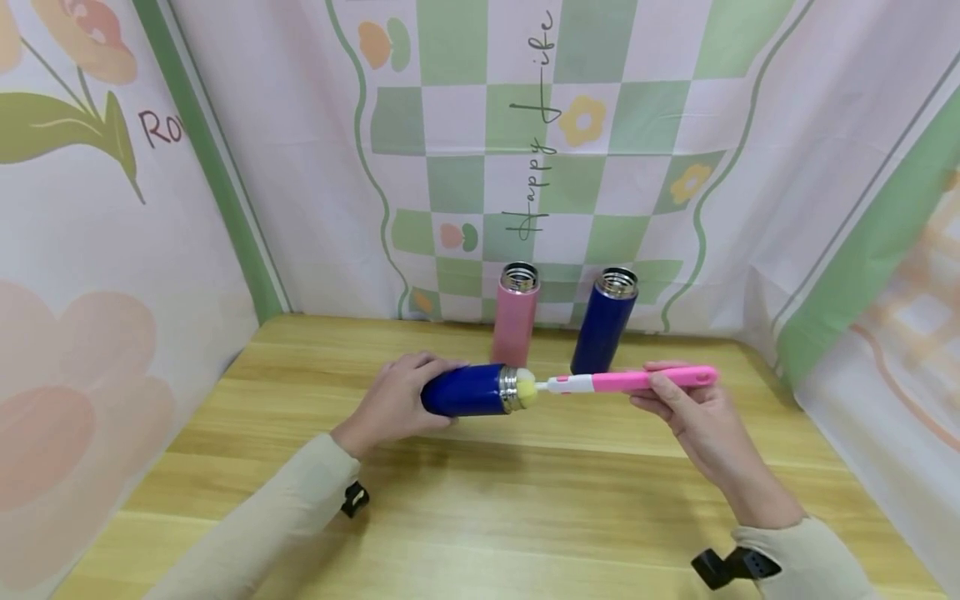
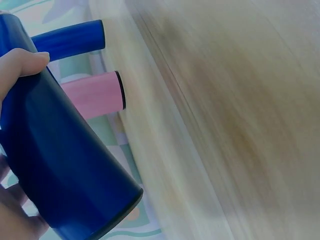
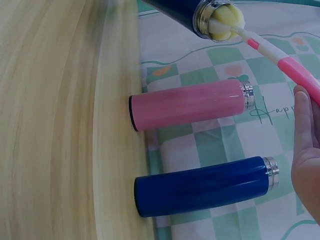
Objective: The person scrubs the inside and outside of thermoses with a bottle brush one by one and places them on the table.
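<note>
My left hand: around blue bottle. My right hand: pinching pink brush, sponge at mouth. Apparent step: inserting; next calls for aligned push.

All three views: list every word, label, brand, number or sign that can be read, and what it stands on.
"Happy Life": on the checked cloth, running upwards.
"Ro": on the left-hand cloth, any further letters cut off.
"Happ": the same checked-cloth lettering in the right wrist view, cut off near the right hand.
None readable on the held blue bottle, standing blue bottle, pink bottle or sponge brush.
</note>
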The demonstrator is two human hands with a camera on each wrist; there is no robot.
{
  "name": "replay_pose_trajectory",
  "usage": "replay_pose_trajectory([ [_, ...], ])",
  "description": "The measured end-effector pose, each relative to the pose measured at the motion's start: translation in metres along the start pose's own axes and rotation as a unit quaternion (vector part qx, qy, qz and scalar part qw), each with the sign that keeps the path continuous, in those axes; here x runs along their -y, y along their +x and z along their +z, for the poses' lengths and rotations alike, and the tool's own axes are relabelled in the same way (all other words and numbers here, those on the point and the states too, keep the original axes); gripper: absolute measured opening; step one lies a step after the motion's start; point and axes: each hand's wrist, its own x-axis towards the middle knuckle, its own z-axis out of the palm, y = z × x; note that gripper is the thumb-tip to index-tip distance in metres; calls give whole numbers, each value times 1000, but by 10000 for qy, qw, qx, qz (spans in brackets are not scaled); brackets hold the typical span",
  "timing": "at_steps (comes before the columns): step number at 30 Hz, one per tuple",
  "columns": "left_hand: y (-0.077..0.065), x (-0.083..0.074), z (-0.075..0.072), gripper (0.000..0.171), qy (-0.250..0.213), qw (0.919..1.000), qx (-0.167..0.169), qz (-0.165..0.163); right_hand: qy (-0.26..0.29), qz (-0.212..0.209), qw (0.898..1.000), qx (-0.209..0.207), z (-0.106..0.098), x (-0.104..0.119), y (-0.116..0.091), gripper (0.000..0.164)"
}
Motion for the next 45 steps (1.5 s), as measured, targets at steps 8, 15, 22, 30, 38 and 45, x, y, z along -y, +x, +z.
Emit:
replay_pose_trajectory([
  [8,-1,-1,-4,76,50,10000,-3,-4,246,-122,9991,321,3,-4,1,29],
  [15,-3,-4,-2,76,-24,10000,-8,64,357,17,9979,542,7,-10,3,29],
  [22,6,-18,2,75,54,9990,-61,441,-1492,1175,9816,191,26,-23,-1,20],
  [30,9,-23,4,77,34,9988,-45,486,-1795,1522,9719,-62,36,-28,-1,23],
  [38,9,-24,2,76,61,9986,86,512,-2420,1433,9596,20,38,-28,-1,26],
  [45,9,-24,1,76,91,9989,117,455,-1172,824,9897,56,35,-28,-2,19],
])
